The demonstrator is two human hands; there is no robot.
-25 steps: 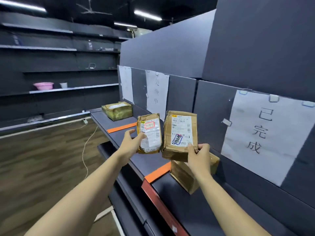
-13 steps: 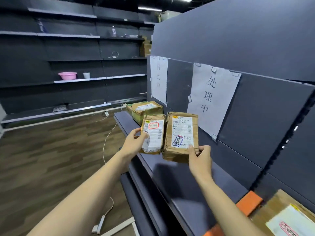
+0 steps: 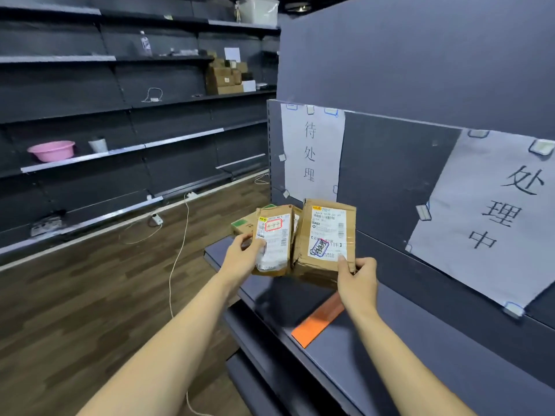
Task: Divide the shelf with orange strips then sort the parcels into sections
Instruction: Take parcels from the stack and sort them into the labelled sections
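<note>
Two parcels are held up over the shelf (image 3: 405, 349), one per hand. The left hand (image 3: 240, 259) has its grip pinched on the lower left edge of the small parcel (image 3: 274, 240), thumb on the label face; the right hand (image 3: 359, 277) has its grip pinched on the lower right corner of the big parcel (image 3: 327, 235). Both are clear of the shelf board, side by side and nearly touching. Compared with a second ago, the view has been swung left along the shelf: the third sign and the parcel under it are gone from sight, and the first sign (image 3: 312, 151) and middle sign (image 3: 492, 211) are now faced. The hold on the parcels is unchanged. One orange strip (image 3: 318, 321) is seen lying across the shelf below the right hand, between those two signs' sections, so dividing looks done at least here. A box (image 3: 244, 225) is already seated in the far-left section, partly hidden behind the small parcel. Judged step: labels are being read, and placement in the left or middle section is probably next. Neither parcel is sorted yet.
</note>
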